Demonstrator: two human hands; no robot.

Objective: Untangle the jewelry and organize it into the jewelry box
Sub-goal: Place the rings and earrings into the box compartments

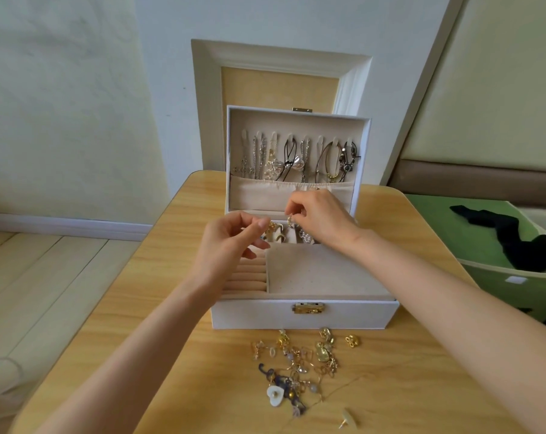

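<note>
Pinching gold pieces (270, 227) over the jewelry box (249, 314), left hand (228, 245) and right hand (322, 217) hold light, snag-prone items, probably safest gripped by their bodies

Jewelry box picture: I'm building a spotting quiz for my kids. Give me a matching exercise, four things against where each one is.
Things
1. necklaces
2. tangled pile
3. gold latch
4. black cloth

Places
A. on the table, in front of the jewelry box
B. in the green bin
C. hanging inside the lid
D. on the box's front wall

Pairs: 1-C, 2-A, 3-D, 4-B
</note>
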